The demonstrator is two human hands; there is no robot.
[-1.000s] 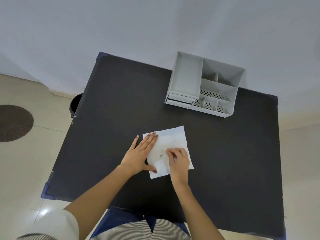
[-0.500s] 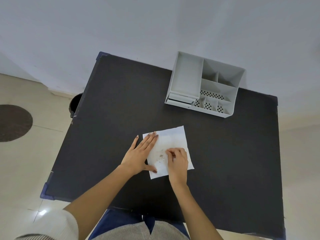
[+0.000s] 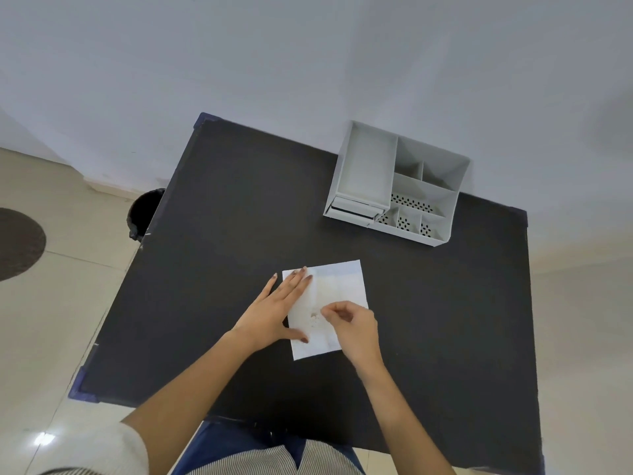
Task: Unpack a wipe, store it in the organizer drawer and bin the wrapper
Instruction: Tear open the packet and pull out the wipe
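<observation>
**White sheet pinned under both hands, its long axis aimed at the organizer**

White and thin, the wipe (image 3: 337, 289) lies flat on the black bench (image 3: 239, 234), directly in front of the person. The left hand (image 3: 274, 313) is spread open, palm down, pressing the sheet's left edge with fingers pointing away and thumb across the near corner. The right hand (image 3: 352, 327) is curled, thumb and forefinger drawn together in a pinch near the sheet's middle, beside a small brownish mark; whether a layer is actually caught between them cannot be told.

The sheet's long axis runs away from the person and slightly to the right, so its far edge points roughly toward the grey organizer (image 3: 397, 186) at the back right of the bench. The drawer (image 3: 354, 211) sits at the organizer's near-left corner and looks shut or barely open. It lies well apart from the sheet, and the right hand is the nearer one for reaching it. A dark bin (image 3: 144, 214) stands on the floor just past the bench's left edge, on the left hand's side. No separate wrapper is visible.
</observation>
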